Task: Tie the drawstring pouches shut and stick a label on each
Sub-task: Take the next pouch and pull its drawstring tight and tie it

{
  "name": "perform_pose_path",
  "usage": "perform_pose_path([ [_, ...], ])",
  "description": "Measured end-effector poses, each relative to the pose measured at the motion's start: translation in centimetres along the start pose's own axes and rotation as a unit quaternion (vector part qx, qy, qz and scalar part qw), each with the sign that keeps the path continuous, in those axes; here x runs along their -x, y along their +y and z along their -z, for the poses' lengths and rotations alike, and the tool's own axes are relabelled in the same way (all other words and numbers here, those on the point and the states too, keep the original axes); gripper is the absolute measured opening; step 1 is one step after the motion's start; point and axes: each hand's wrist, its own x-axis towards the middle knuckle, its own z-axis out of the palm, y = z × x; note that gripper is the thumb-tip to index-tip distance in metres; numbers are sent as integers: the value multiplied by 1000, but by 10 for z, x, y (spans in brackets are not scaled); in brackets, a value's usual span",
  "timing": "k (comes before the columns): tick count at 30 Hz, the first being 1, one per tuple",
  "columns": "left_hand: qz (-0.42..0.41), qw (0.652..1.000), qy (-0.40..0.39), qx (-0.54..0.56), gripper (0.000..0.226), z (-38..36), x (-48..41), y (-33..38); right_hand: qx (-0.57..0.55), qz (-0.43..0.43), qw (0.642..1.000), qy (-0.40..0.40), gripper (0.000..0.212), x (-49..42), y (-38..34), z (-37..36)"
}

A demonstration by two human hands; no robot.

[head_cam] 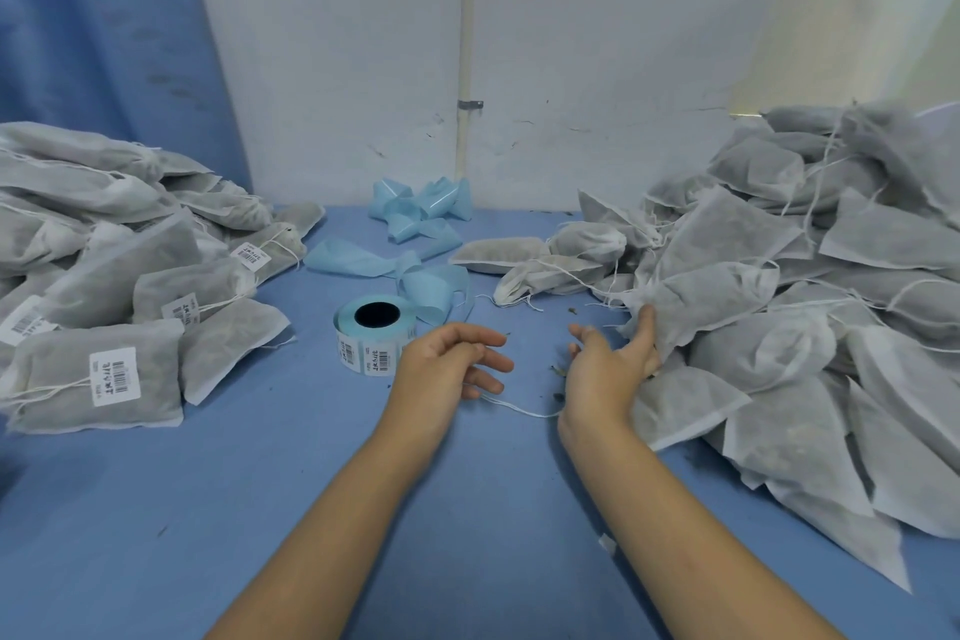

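Blue tabletop [260, 483] stands before a white wall. The left hand [447, 364] is open with its fingers loosely spread, just beside a roll of white barcode labels [371, 333]. The right hand [613, 364], with fingers straight, touches a grey non-woven drawstring pouch [701, 296] at the edge of the unlabelled heap on the right. Labelled grey pouches [104, 369] lie piled on the left.

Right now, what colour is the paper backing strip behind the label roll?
Light blue backing strip, clearest in head view.

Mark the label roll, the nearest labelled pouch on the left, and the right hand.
label roll [375, 335]: head view, top face beside the core.
labelled pouch [60, 379]: head view, fabric left of its label.
right hand [609, 369]: head view, middle of the hand.
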Motion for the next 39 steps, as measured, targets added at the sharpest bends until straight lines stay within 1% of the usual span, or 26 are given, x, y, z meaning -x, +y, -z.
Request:
perform_pose_path([
  [4, 13, 1000, 23, -3, 27, 2, -3, -5, 36, 13, 998, -43, 59, 9, 2, 0],
  [6, 21, 999, 37, 11, 25, 4, -5, -6, 38, 28, 996, -79, 57, 17, 2, -1],
  [9, 26, 998, 53, 37, 19, 6, -7, -8, 34, 62, 986, -153, 55, 31, 2, -2],
  [12, 26, 996, 69, 42, 15, 9, -9, -7, 37, 75, 967, -242, 54, 43, 3, -2],
  [15, 35, 994, 87, 55, 22, 12, -11, -6, 61, 85, 946, -305, 52, 48, 5, 0],
  [19, 83, 979, 77, 170, 37, 17, -14, -4, 101, 145, 917, -358, 51, 52, 7, 3],
  [21, 78, 981, 91, 154, 36, 20, -16, -5, 117, 176, 900, -381, 51, 55, 9, 4],
  [23, 48, 988, 103, 107, 29, 21, -15, -5, 113, 179, 899, -383, 47, 56, 11, 4],
  [24, 36, 989, 109, 94, 27, 20, -15, -5, 98, 166, 909, -370, 44, 55, 11, 4],
  [26, 23, 988, 118, 95, 24, 20, -14, -5, 73, 147, 934, -317, 41, 52, 11, 3],
  [27, 17, 988, 122, 94, 23, 19, -14, -5, 82, 158, 941, -288, 43, 49, 11, 3],
  [28, 11, 988, 123, 91, 21, 19, -14, -6, 109, 185, 939, -268, 47, 46, 10, 3],
  [30, -1, 991, 117, 64, 19, 17, -14, -8, 193, 255, 910, -264, 59, 39, 9, 5],
  [31, -8, 993, 106, 50, 21, 15, -13, -7, 231, 284, 892, -267, 64, 36, 10, 6],
  [32, -13, 995, 86, 49, 28, 14, -11, -7, 255, 307, 878, -266, 65, 33, 10, 8],
  [33, -9, 996, 63, 70, 38, 12, -10, -7, 269, 323, 869, -261, 59, 30, 10, 9],
  [34, 4, 993, 39, 111, 48, 12, -9, -5, 270, 327, 869, -254, 46, 27, 11, 8],
  [35, 17, 988, 20, 152, 54, 13, -9, -2, 259, 305, 882, -248, 32, 26, 11, 7],
  [36, 19, 985, 6, 171, 54, 14, -9, -2, 230, 253, 907, -245, 20, 26, 10, 5],
  [37, 11, 987, 5, 159, 49, 16, -9, -2, 183, 186, 933, -247, 15, 27, 10, 4],
  [38, 2, 991, 17, 134, 37, 16, -9, -3, 131, 126, 951, -251, 14, 27, 9, 3],
  [39, -2, 993, 28, 113, 24, 17, -8, -5, 95, 84, 959, -253, 14, 27, 10, 2],
])
